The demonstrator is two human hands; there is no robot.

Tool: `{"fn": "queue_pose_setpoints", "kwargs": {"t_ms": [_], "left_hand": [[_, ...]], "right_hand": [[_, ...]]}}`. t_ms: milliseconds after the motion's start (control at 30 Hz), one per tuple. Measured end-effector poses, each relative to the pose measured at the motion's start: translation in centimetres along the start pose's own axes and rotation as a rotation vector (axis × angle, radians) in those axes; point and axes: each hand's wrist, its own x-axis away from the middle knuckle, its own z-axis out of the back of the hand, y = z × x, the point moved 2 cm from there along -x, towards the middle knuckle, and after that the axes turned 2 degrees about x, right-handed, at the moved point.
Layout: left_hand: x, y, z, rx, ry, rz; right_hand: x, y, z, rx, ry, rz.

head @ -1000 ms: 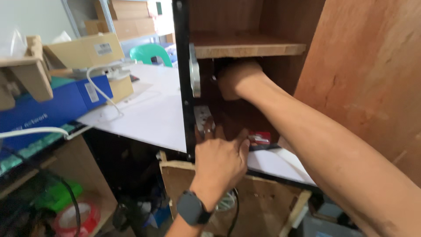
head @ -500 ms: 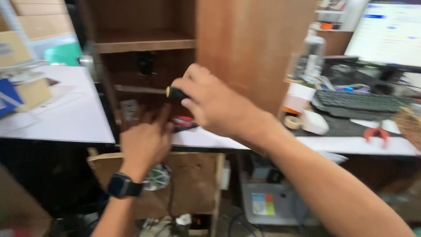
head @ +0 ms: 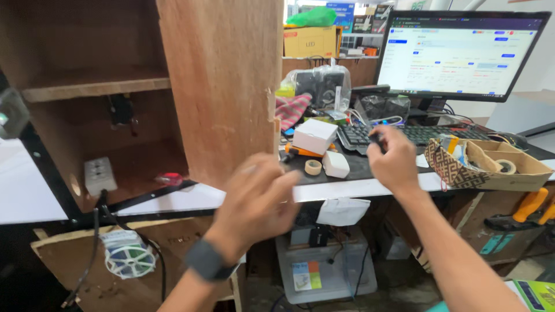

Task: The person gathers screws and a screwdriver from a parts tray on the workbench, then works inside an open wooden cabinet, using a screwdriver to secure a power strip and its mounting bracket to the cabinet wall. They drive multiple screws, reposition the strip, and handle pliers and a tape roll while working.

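**Head view, items as I read them from the remote station**

1. Right hand (head: pixel 398 160): over the near edge of the keyboard (head: pixel 416 134), back of the hand towards the camera. The grip is curled closed around a small dark object (head: pixel 377 140) that shows only at the fingertips. I cannot tell what kind of thing it is.
2. Left hand (head: pixel 259 199): motion-blurred, in front of the table (head: pixel 347 189) edge and just right of the wooden cabinet panel (head: pixel 219 86). Its grip is loose, fingers spread, nothing in it. A dark wristwatch (head: pixel 205 261) is on the wrist.
3. Between the hands, on the table: white box (head: pixel 315 136), tape roll (head: pixel 313 167), small white block (head: pixel 335 164), orange-handled tool (head: pixel 300 151).
4. Far right: monitor (head: pixel 457 52). Near right: patterned cardboard tray (head: pixel 491 167).
5. Far left, inside the cabinet: shelf (head: pixel 92 84), white socket strip (head: pixel 99 176), small red item (head: pixel 169 179).

**Handling note (my judgement):** the dark object sits at the fingertips only, so I would keep the pinch firm and the wrist low over the keyboard. The table is crowded, so the hand should stay clear of the tray rim. The free left hand is best kept off the panel edge, which is chipped.
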Motion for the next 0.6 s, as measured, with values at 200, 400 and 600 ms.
{"fn": "queue_pose_setpoints", "kwargs": {"t_ms": [200, 400, 600], "left_hand": [[-3.0, -3.3, -8.3, 0.096, -0.12, 0.158], [-3.8, -7.2, -15.7, -0.078, -0.388, 0.732], [-3.7, -8.0, -19.7, -0.349, -0.567, 0.941]], "right_hand": [[2.2, 6.1, -4.0, 0.344, -0.158, -0.071], [1.7, 3.0, -3.9, 0.524, -0.197, 0.069], [1.5, 2.7, -3.2, 0.362, -0.144, 0.145]]}}
